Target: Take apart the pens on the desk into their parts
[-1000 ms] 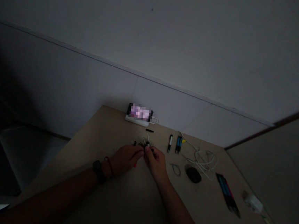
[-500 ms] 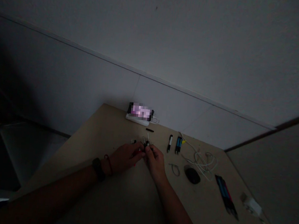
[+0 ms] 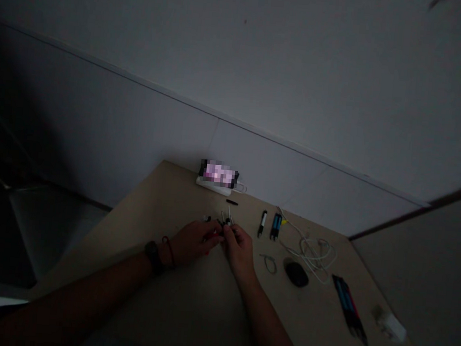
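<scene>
Wall point(image 3: 264, 63): pale and dim, crossed by a slanting trim strip point(image 3: 258, 134), rising behind the far edge of the desk point(image 3: 151, 198)
Desk: tan, in low light, strewn with pens and cords toward the right
Left hand point(image 3: 192, 242): held over the middle of the desk, with curled fingers, at the tips almost meeting those of the right hand point(image 3: 239, 252); cannot tell whether gripping the red piece point(image 3: 207, 252) at its underside
Right hand: turned inward, with thumb pressed toward forefinger, gripping a small dark part point(image 3: 226, 229), mostly hidden between the two sets of fingertips
White cable point(image 3: 310, 259): loosely coiled right of both hands, with one end running toward the wall
Pen bundle point(image 3: 350, 310): side by side near the desk's right edge, blue and red with dark ends
Phone point(image 3: 219, 173): lit, blurred on screen, propped on a white block point(image 3: 213, 186) by the wall
Mouse point(image 3: 296, 273): black, between the white cable and a grey cord loop point(image 3: 270, 263)
Adapter point(image 3: 393, 325): white, blurred, right of the pen bundle
Blue pens point(image 3: 276, 226): two, beside a yellow tag point(image 3: 284, 222)
White-and-black pen point(image 3: 262, 223): just left of the blue pens
Wristwatch point(image 3: 154, 256): dark, near a red bracelet point(image 3: 169, 251)
Pale rods point(image 3: 229, 213): thin, just beyond the fingertips
Black piece point(image 3: 231, 202): short, between rods and white block
</scene>
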`<state>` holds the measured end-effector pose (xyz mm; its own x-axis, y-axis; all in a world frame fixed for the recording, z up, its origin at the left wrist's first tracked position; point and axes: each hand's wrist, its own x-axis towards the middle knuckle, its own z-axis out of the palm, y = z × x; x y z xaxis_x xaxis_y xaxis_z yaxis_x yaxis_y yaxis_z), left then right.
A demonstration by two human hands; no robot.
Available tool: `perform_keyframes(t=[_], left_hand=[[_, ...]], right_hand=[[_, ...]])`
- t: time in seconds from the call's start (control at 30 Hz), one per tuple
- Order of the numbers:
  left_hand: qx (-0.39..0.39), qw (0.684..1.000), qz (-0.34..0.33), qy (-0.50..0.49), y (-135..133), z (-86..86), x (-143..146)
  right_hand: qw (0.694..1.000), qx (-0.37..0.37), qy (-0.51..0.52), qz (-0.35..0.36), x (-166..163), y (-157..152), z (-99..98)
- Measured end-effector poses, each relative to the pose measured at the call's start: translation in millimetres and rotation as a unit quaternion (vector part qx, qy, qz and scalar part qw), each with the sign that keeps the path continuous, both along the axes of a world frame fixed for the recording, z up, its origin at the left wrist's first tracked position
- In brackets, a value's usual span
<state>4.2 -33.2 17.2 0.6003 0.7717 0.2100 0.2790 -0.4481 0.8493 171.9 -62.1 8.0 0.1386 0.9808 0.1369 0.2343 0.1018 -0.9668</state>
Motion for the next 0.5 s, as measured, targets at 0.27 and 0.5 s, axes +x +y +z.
perform_keyframes(t=[0.27,0.5], left_hand=[[0.001,0.999,0.014,-0.031,-0.5,4.6,1.1],[-0.008,0.999,-0.002,-0.043,0.9,1.3,0.2]], right_hand=[[0.999,-0.006,0.031,0.011,-0.6,-0.3,0.4],[0.998,-0.009,0.055,0.007,-3.3,-0.7,0.4]])
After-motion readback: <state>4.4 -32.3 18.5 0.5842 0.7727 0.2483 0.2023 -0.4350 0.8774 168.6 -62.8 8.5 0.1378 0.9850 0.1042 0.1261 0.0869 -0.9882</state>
